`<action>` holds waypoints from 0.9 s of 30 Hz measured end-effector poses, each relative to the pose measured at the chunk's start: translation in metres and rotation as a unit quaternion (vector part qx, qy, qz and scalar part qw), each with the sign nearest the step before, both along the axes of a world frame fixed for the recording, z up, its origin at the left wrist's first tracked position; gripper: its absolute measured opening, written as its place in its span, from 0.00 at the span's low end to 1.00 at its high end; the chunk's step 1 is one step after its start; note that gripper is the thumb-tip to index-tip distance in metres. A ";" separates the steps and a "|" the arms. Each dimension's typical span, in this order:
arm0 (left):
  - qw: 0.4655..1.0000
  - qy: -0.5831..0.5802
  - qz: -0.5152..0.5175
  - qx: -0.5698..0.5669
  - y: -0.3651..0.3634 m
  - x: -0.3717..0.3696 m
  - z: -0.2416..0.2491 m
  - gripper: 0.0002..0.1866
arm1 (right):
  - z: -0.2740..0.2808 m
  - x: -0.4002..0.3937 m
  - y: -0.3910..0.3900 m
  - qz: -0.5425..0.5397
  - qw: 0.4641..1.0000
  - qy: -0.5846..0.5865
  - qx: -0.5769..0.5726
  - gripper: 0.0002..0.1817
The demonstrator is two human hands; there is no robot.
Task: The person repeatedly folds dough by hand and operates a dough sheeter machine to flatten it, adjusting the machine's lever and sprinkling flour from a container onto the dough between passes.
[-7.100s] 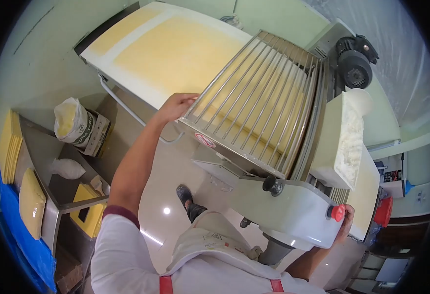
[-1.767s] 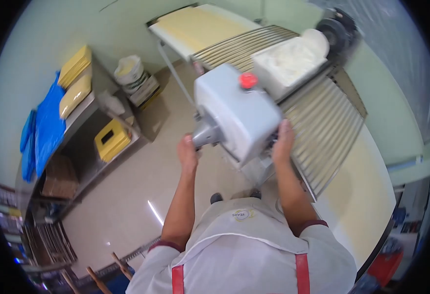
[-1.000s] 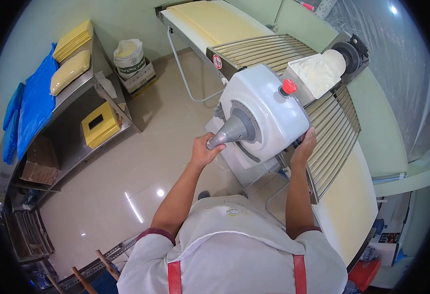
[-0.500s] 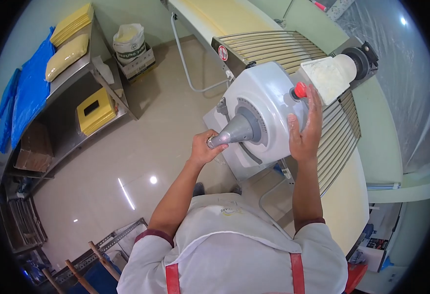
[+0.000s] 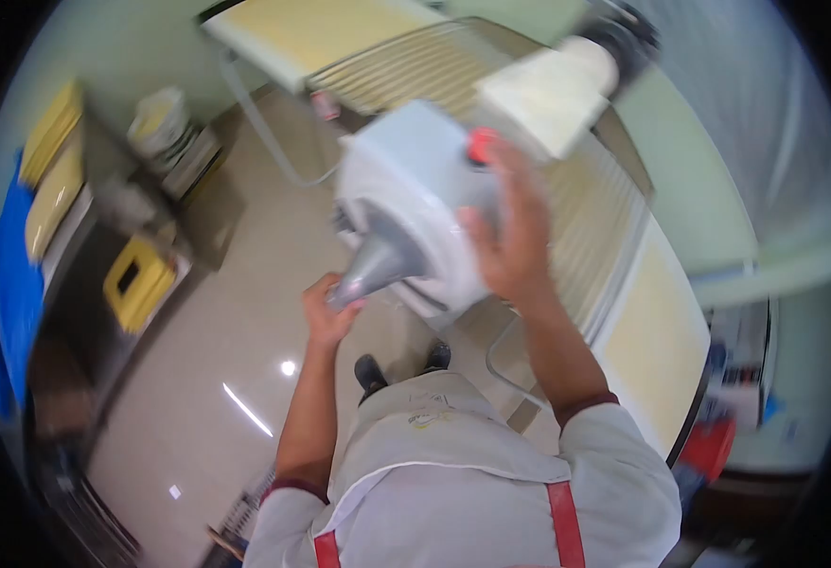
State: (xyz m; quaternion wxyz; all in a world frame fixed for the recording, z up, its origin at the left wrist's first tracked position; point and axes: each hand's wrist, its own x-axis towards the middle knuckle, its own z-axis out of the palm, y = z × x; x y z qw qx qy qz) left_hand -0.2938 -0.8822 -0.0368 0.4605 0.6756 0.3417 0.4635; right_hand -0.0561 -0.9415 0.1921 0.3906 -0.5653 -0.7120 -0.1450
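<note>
A light grey machine housing (image 5: 406, 161) stands in the upper middle, blurred by motion. From its near side sticks out a tapered grey handle (image 5: 375, 263), and my left hand (image 5: 328, 310) is wrapped round the tip. My right hand (image 5: 510, 227) rests against the housing's right side with thumb and fingers apart. Its fingertips are close to a red knob (image 5: 481, 146) on top; whether they touch it is unclear. Beyond the housing, a pale, flour-dusted tray (image 5: 543, 99) sits over the metal bar guard (image 5: 586, 237).
A cream conveyor belt (image 5: 662, 331) runs from upper left to lower right. On the left, a metal shelf (image 5: 103, 237) holds yellow packs (image 5: 139, 282) and a blue plastic sheet (image 5: 13, 284). A white sack (image 5: 160, 121) stands in a box by the wall.
The view has shifted, so the machine and both hands appear farther left. My left hand keeps its hold on the handle, and my right hand stays at the housing. Both shoes now show more fully.
</note>
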 end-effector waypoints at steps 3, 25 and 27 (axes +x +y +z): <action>1.000 -0.027 0.000 -0.009 -0.001 0.002 -0.005 0.30 | -0.002 -0.002 -0.016 -0.072 0.997 0.036 -0.009 0.32; 0.859 0.168 -0.389 0.289 -0.277 0.511 0.141 0.23 | -0.199 0.305 -0.577 -0.604 0.731 0.288 -0.134 0.33; 0.800 0.216 -0.451 0.331 -0.308 0.584 0.107 0.25 | -0.193 0.287 -0.577 -0.601 0.718 0.280 -0.211 0.38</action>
